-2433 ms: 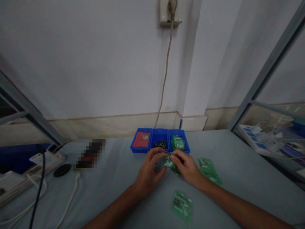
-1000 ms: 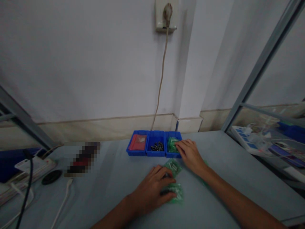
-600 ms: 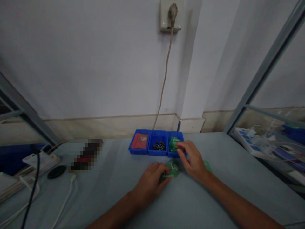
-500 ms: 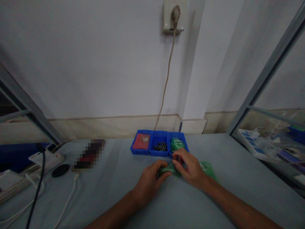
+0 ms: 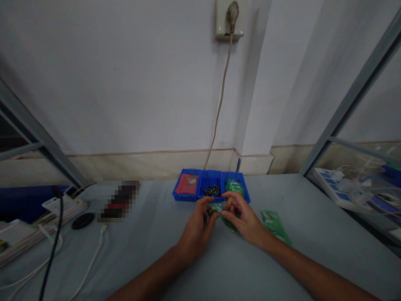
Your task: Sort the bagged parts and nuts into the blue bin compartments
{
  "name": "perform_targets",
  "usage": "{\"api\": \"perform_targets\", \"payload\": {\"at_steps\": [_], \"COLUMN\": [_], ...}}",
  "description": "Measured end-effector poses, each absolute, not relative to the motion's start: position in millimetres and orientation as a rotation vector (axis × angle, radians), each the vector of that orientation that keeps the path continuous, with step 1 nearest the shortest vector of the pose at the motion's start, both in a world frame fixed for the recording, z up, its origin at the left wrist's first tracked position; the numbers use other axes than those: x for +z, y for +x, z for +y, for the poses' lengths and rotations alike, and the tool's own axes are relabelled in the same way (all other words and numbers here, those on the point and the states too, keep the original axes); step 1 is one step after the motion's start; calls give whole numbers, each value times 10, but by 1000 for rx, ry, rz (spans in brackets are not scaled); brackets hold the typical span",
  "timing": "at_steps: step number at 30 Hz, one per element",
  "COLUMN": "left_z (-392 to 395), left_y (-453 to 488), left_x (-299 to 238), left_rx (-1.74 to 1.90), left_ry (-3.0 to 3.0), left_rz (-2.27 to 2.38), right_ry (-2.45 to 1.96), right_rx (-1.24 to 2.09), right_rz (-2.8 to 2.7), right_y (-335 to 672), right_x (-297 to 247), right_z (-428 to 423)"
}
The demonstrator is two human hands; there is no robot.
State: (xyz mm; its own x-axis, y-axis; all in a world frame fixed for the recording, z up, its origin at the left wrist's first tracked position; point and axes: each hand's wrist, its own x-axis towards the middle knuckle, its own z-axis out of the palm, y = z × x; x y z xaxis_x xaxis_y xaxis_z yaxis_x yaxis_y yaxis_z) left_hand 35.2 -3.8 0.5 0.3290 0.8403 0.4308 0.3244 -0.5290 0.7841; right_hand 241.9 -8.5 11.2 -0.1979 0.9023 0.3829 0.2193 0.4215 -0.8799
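Between my two hands is a small green plastic bag [image 5: 217, 206], partly covered by my fingers. My left hand [image 5: 198, 228] pinches its left end between thumb and fingers. On the other end my right hand [image 5: 242, 217] is closed, thumb against fingers. A loose part of the bag hangs below the right fingers. Just behind the hands stand three joined blue bins. The left bin [image 5: 176, 195] holds a red packet [image 5: 187, 184]; small black-and-white pieces [image 5: 212, 191] lie in the middle one. Green packets [image 5: 234, 186] fill the right bin, its front partly hidden by my right hand.
Another green packet [image 5: 275, 225] lies on the grey table [image 5: 150, 251], right of my right forearm. At left are a blurred-out dark object [image 5: 120, 202], a black disc [image 5: 83, 220], a white cable [image 5: 94, 255] and a power strip [image 5: 75, 207]. Metal frame posts [image 5: 351, 92] flank the table.
My hands have drawn closer together and lifted the green bag a little, turning it. The green packet at right is now more exposed. The view has shifted slightly.
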Motion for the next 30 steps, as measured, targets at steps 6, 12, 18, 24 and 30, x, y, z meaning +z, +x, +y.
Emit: {"api": "perform_targets", "payload": {"at_steps": [6, 12, 18, 24, 30], "left_z": [-13, -4, 41, 12, -6], "left_y": [315, 305, 308, 332, 348], "left_x": [56, 58, 74, 116, 56], "left_rx": [1207, 1183, 1302, 1275, 1259], "left_ry": [2208, 2301, 2206, 2139, 1988], "left_rz": [877, 925, 1100, 1058, 977], "right_ry": [-1001, -1030, -994, -1021, -1002], "right_rx": [835, 797, 755, 681, 810], "right_rz": [-1650, -1650, -1816, -1819, -1599], "right_y": [2412, 2409, 2405, 2389, 2353], "right_x": [63, 72, 144, 125, 91], "right_z": [-78, -134, -156, -149, -138]}}
